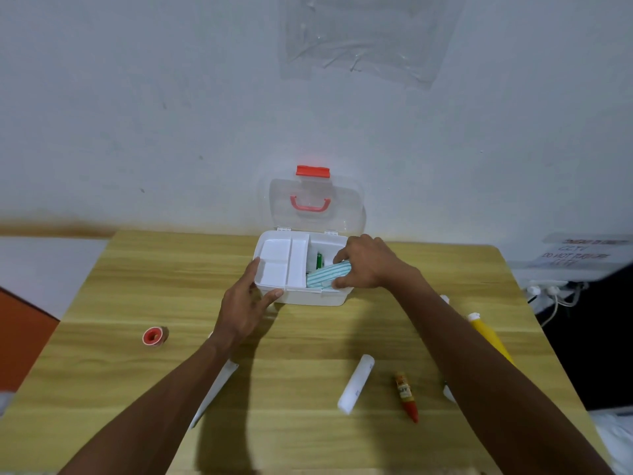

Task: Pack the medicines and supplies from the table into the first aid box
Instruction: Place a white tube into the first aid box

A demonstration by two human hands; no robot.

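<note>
1 pack [325, 275] (striped) in right hand [368, 265]

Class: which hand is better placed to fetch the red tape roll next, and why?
Likely left. The left hand only steadies the first aid box, on the same side as the red tape roll; the right hand grips the striped pack inside the box.
</note>
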